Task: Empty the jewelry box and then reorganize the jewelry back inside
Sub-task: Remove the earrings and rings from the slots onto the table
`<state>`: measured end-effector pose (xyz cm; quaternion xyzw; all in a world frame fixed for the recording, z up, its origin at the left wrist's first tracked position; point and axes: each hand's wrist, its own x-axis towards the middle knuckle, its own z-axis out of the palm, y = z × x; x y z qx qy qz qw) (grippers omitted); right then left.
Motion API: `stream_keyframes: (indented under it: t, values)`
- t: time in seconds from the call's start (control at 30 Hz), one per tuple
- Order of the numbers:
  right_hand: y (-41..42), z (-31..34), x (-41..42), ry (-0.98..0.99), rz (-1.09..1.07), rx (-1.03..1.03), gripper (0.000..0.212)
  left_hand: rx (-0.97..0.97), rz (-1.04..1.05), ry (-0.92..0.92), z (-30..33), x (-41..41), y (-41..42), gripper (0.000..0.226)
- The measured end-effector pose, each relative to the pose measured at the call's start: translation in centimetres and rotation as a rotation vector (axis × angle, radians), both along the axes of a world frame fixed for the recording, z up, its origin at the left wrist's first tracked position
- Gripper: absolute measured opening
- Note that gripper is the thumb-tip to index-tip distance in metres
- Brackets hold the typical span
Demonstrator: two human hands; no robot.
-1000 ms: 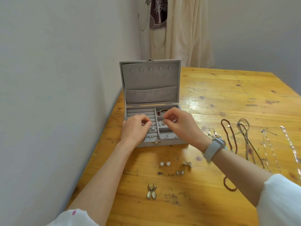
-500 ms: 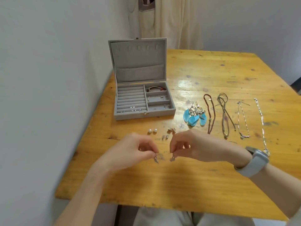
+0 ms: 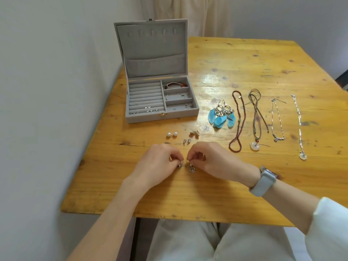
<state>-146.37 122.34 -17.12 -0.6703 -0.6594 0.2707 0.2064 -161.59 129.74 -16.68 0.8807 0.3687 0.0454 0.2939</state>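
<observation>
Bare bench (image 3: 188, 194) nearside. Small earrings (image 3: 188, 137) lie between hands (image 3: 180, 161) and open jewelry box (image 3: 162, 110); necklaces (image 3: 263, 121) crowd right; wall (image 3: 47, 110) hems left.

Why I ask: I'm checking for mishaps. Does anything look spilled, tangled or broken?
Nothing stands out. The necklaces lie in separate rows on the table, the feather earrings beside them, and the box sits open and upright. Each hand pinches one small earring.
</observation>
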Motion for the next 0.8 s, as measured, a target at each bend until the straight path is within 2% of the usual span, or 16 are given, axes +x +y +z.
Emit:
stream_keyframes:
  t: [0.27, 0.47, 0.6, 0.8]
  values:
    - [0.6, -1.5, -0.1, 0.034, -0.130, 0.129, 0.012, 0.048, 0.103, -0.113, -0.4, 0.6, 0.3, 0.015]
    - [0.2, -1.2, 0.4, 0.262, -0.156, 0.069, 0.010, -0.202, 0.053, -0.191, 0.6, -0.1, 0.1, 0.020]
    - [-0.2, -0.9, 0.5, 0.289, -0.130, 0.036, 0.013, -0.143, 0.055, -0.122, 0.1, -0.1, 0.0, 0.013]
    - [-0.4, -1.4, -0.1, 0.151, -0.130, 0.075, 0.012, 0.032, 0.026, -0.055, -0.6, 0.5, -0.2, 0.012]
